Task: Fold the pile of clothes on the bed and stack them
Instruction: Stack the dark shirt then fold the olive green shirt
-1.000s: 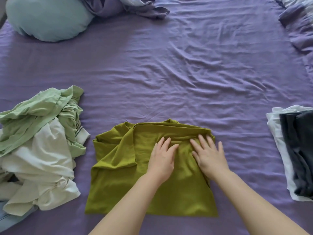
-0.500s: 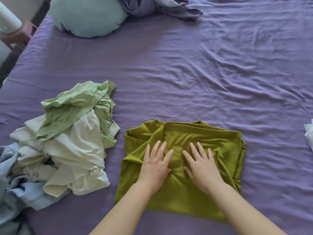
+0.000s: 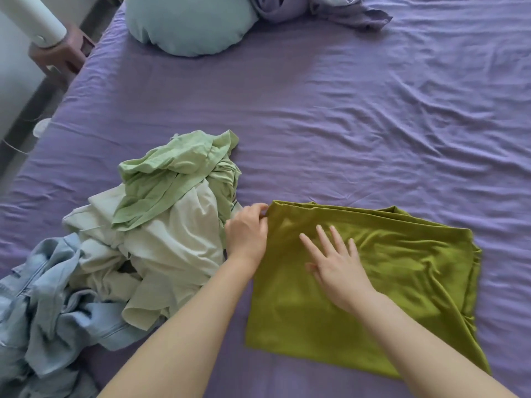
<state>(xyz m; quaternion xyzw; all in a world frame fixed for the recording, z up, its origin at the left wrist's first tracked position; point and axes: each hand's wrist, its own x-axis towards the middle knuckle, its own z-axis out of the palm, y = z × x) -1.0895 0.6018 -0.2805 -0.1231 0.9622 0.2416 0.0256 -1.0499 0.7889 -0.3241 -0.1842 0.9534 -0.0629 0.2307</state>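
The blue garment [image 3: 43, 311] runs off the left edge.

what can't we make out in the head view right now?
- Left hand fingertips: curled at the far-left corner of the olive-green folded garment; a pinch looks likely, contact is hidden behind its own fingers.
- Light-blue denim garment: cut off by the left and bottom edges.
- Garments under the pale-green and cream crumpled pile: count hidden by top layers.
- White cylindrical object: cut off at top-left corner, unidentifiable.
- Right hand: flat on the olive garment.
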